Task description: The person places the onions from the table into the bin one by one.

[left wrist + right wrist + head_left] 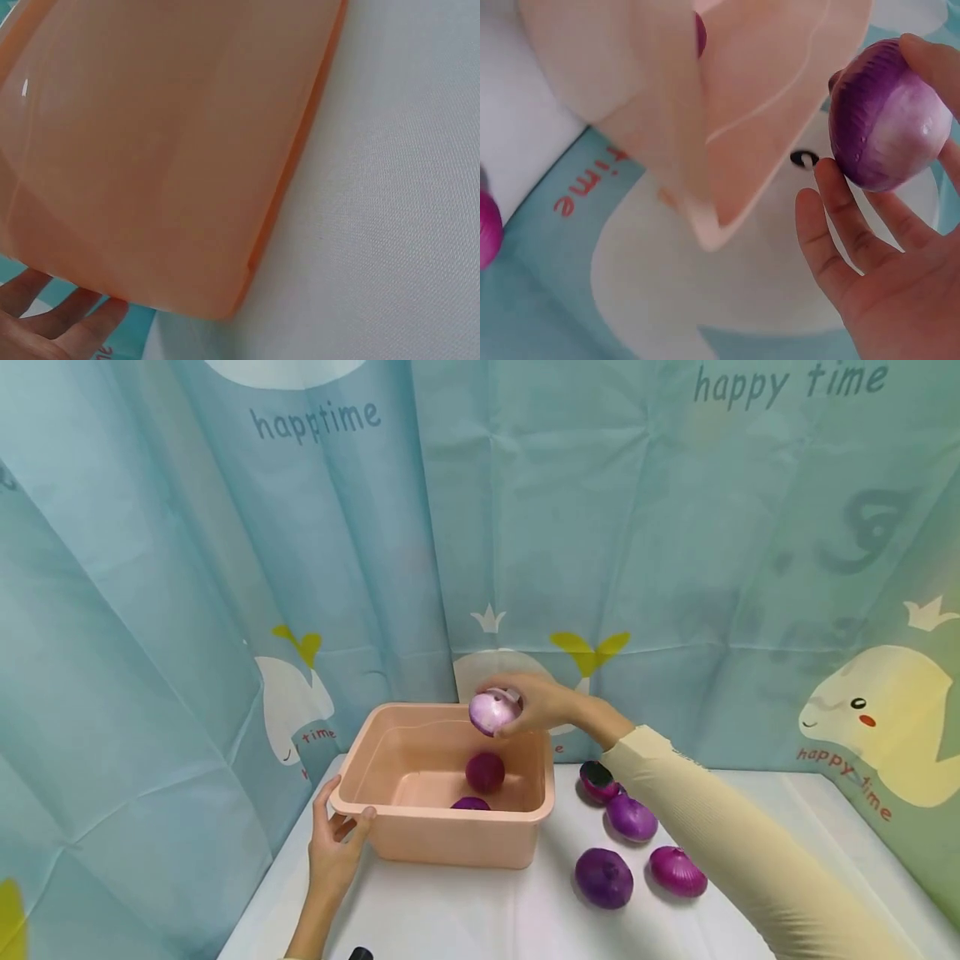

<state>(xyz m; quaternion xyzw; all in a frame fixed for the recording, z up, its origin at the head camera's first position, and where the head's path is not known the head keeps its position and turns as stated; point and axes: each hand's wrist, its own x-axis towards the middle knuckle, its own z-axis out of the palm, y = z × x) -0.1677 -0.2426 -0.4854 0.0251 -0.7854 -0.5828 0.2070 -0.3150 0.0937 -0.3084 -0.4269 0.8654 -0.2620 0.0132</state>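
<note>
Right hand (pixel 536 700) pinches an onion (pixel 492 713) above the bin (pixel 450 841), left hand (pixel 333 852) grips its near-left corner; smooth-skin slippage risks a drop outside its right end.

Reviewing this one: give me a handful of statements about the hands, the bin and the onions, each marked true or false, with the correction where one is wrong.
1. The right hand holds a purple-and-white onion. True.
2. The left hand lies flat on the table. False: it grips the rim of the bin near its front left corner, in the head view.
3. In the head view, two dark purple onions show inside the bin. True.
4. The loose onions on the table are to the left of the bin. False: in the head view they lie to its right.
5. The bin is blue. False: it is a peachy pink.
</note>
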